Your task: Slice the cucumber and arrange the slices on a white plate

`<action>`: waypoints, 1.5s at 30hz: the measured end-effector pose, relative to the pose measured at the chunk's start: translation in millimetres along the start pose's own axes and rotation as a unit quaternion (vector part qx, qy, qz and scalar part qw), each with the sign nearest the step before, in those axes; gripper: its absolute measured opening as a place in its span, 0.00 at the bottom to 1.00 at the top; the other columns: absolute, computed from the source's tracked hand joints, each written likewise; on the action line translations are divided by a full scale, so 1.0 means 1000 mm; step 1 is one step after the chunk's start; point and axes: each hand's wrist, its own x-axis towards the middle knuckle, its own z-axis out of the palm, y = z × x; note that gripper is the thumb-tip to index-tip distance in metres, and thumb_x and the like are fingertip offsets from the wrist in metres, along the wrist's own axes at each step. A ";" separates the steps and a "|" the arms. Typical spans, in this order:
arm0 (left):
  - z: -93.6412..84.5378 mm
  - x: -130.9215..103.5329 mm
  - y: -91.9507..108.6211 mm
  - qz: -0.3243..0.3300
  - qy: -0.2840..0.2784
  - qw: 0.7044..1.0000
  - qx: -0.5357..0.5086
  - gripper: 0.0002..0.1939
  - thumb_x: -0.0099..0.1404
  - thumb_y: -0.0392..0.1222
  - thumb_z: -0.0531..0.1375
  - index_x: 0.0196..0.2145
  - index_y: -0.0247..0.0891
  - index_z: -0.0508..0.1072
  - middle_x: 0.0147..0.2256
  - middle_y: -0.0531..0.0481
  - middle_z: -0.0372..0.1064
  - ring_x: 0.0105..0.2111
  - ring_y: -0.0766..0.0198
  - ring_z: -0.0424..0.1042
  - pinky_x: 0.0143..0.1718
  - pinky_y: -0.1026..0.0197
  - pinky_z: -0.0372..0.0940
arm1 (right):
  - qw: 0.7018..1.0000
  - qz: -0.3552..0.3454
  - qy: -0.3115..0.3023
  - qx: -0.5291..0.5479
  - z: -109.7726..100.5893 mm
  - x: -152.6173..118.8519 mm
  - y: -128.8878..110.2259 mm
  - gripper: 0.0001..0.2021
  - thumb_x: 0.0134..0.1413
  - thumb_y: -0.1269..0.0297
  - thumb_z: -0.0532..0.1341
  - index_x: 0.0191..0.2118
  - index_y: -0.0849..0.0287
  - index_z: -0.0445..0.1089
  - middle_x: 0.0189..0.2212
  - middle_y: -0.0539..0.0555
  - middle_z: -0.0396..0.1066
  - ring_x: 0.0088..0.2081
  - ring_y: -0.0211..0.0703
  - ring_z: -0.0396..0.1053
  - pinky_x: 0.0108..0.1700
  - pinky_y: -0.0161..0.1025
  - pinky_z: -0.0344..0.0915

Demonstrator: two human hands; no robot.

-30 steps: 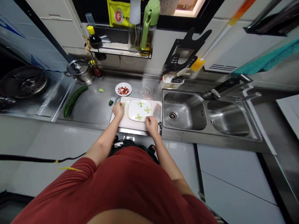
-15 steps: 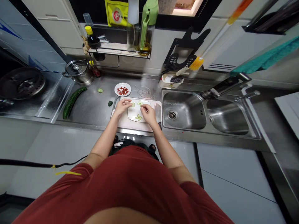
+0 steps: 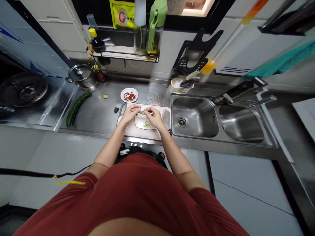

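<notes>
Counter [image 3: 98, 114]: steel top under both my hands, running off to my left; the sink [image 3: 194, 118] sits just right of my right hand.
Board [image 3: 137, 131]: white cutting board directly under my hands, near edge towards me.
Whole cucumber [image 3: 77, 104]: well off to the left of my left hand, lying on the counter, untouched.
Plate [image 3: 142, 123]: white plate on the board, under and between my hands; one pinwheel of cucumber pieces [image 3: 146, 125] shows on its near part, the rest hidden by my fingers.
Small dish [image 3: 129, 95]: with red bits, just beyond my left hand.
Left hand [image 3: 130, 113]: fingers drawn together, pinching one side of the cucumber slice.
Right hand [image 3: 152, 117]: fingertips also closed on that slice, from the other side.
Cucumber slice [image 3: 142, 112]: between my two sets of fingertips, held just above the far part of the plate.
Doing it well: I judge a thin slice needs a light, even pinch from both sides, lowered flat so it does not fold or tear, and kept clear of the pinwheel near my right wrist.
Stray bits: cucumber end [image 3: 116, 109] just left of my left hand; a loose round [image 3: 105, 96] farther off left.
</notes>
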 end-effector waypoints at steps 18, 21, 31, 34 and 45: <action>0.000 0.006 -0.006 -0.131 -0.027 0.989 -0.058 0.27 0.50 0.47 0.68 0.48 0.39 0.72 0.30 0.50 0.73 0.23 0.73 0.63 0.20 0.70 0.45 | 0.999 -0.024 0.000 -0.044 0.003 0.002 0.005 0.08 0.57 0.61 0.57 0.32 0.57 0.72 0.33 0.52 0.73 0.36 0.42 0.68 0.42 0.39 0.64; -0.001 0.008 -0.006 -0.103 -0.020 0.994 -0.032 0.28 0.49 0.46 0.69 0.48 0.39 0.72 0.30 0.51 0.73 0.24 0.72 0.64 0.21 0.69 0.46 | 0.999 -0.017 -0.003 -0.049 0.004 0.003 0.006 0.08 0.56 0.61 0.58 0.32 0.57 0.72 0.32 0.52 0.73 0.36 0.42 0.68 0.42 0.39 0.64; -0.002 0.013 -0.005 -0.049 -0.016 0.998 -0.022 0.28 0.47 0.42 0.69 0.47 0.36 0.72 0.28 0.54 0.72 0.25 0.72 0.65 0.28 0.67 0.56 | 1.000 0.014 -0.008 -0.024 0.007 0.008 0.013 0.07 0.53 0.61 0.58 0.30 0.57 0.70 0.31 0.51 0.73 0.35 0.42 0.68 0.41 0.38 0.64; -0.003 0.015 -0.007 -0.035 -0.017 0.999 -0.029 0.28 0.47 0.41 0.69 0.47 0.36 0.71 0.28 0.54 0.71 0.27 0.71 0.66 0.33 0.66 0.60 | 0.999 0.030 -0.012 -0.010 0.009 0.010 0.015 0.07 0.52 0.61 0.58 0.30 0.57 0.70 0.30 0.51 0.73 0.34 0.41 0.67 0.40 0.38 0.64; -0.016 0.039 -0.043 -0.021 -0.047 0.999 0.016 0.22 0.47 0.40 0.68 0.42 0.32 0.77 0.29 0.51 0.72 0.31 0.67 0.69 0.40 0.62 0.64 | 0.995 0.088 -0.045 -0.014 0.022 0.018 0.054 0.07 0.50 0.63 0.58 0.29 0.59 0.70 0.28 0.50 0.73 0.32 0.39 0.68 0.38 0.36 0.63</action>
